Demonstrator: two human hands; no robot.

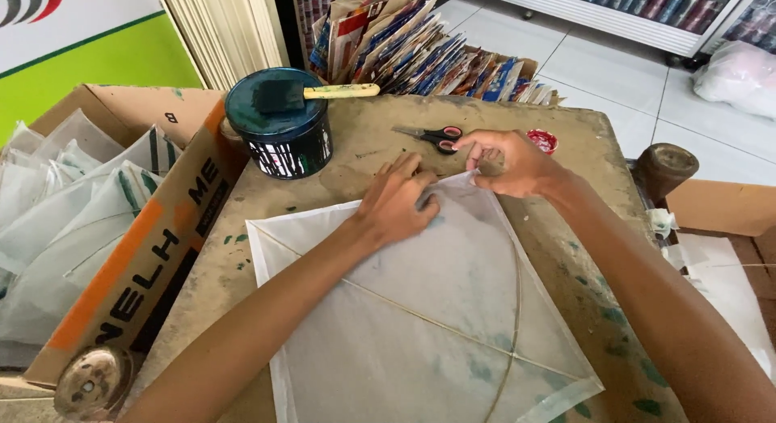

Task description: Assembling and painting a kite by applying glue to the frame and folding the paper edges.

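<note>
A white paper kite (pixel 420 310) lies flat on the worn table (pixel 356 140), its far corner pointing at the scissors (pixel 432 136). The left hand (pixel 396 200) presses down beside that corner, fingers together, seemingly to keep the paper taut. The right hand (pixel 513 164), wrist bent inward, pinches the corner's edge. A paint tub (pixel 279 132) with a foam brush (pixel 315 94) sits left of the scissors.

Left hand (pixel 396 203) flat, right hand (pixel 509 160) pinching
</note>
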